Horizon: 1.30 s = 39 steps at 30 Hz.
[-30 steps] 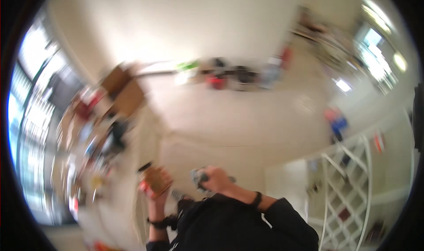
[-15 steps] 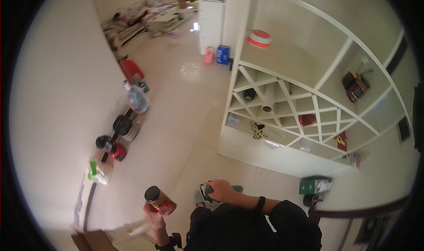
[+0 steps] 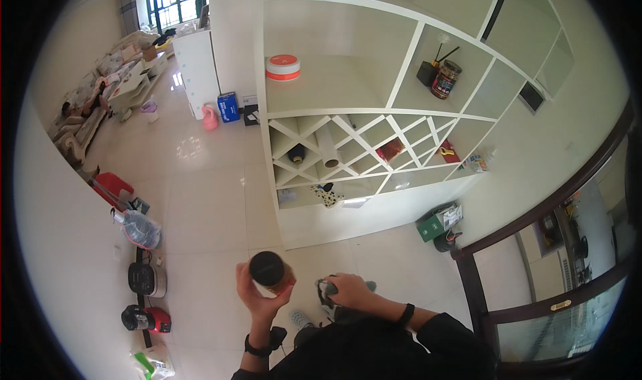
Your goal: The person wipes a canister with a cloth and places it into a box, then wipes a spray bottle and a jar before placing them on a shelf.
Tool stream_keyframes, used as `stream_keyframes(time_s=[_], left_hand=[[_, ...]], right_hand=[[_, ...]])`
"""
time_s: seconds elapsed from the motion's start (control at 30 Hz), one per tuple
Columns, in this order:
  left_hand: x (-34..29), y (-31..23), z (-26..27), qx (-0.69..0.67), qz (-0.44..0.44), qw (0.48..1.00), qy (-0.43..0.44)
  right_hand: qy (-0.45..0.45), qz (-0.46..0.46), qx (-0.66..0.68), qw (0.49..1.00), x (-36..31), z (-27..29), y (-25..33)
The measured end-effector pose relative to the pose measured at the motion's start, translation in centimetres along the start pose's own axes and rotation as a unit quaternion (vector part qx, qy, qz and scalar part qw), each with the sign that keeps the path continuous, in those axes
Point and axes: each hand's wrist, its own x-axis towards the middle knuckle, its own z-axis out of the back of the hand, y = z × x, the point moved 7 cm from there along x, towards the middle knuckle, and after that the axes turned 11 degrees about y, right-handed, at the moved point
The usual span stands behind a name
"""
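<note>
My left hand (image 3: 259, 304) is wrapped round a jar with a black lid (image 3: 267, 268) and a reddish-brown body. The jar is held out in front of me, lid toward the camera. To the right of it, my right hand (image 3: 354, 291) is closed on a crumpled grey-green and white cloth (image 3: 326, 289), close to my body. Part of the cloth shows on either side of the fingers. A grey shoe (image 3: 300, 319) shows on the floor below, between the hands.
Ahead stands a white shelf unit (image 3: 334, 216) with a red-and-white round container (image 3: 283, 67) and another jar (image 3: 446, 79). A rice cooker (image 3: 148, 280) and a red-based blender (image 3: 147, 318) line the left wall. A dark-framed glass door (image 3: 476, 293) is at right, near a green box (image 3: 435, 225).
My view has turned right, so the shelf sits further left and the glass door shows more. The jar has come up nearer the camera. The right hand keeps its hold on the cloth.
</note>
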Motion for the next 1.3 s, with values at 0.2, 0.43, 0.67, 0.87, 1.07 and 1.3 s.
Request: stream_keyframes(time_s=[0.2,0.43,0.67,0.87,1.07,1.3], left_hand=[[5.7,-3.6,-7.1,0.049,-0.093,0.990,0.098],[10.0,-8.0,-19.0,0.008,-0.111,0.989,0.093],[16.7,-13.5,-32.2,0.033,-0.164,0.986,0.023],[24.4,-15.5,-39.7,0.005,-0.134,0.990,-0.047],[28.6,-14.0,-44.2,0.018,-0.058,0.994,-0.091],[31.0,-11.3,-46.3,0.070,0.000,0.991,-0.110]], right_hand=[[-0.073,-0.084,-0.005,0.994,-3.5,3.5,-5.1],[-0.145,-0.143,0.024,0.979,-5.4,8.5,-13.5],[-0.178,-0.163,0.040,0.970,-7.6,14.7,-25.3],[-0.207,-0.194,0.075,0.956,-10.3,19.4,-33.4],[-0.193,-0.208,0.070,0.956,-10.5,20.6,-38.1],[-0.168,-0.200,0.073,0.962,-9.3,20.7,-39.9]])
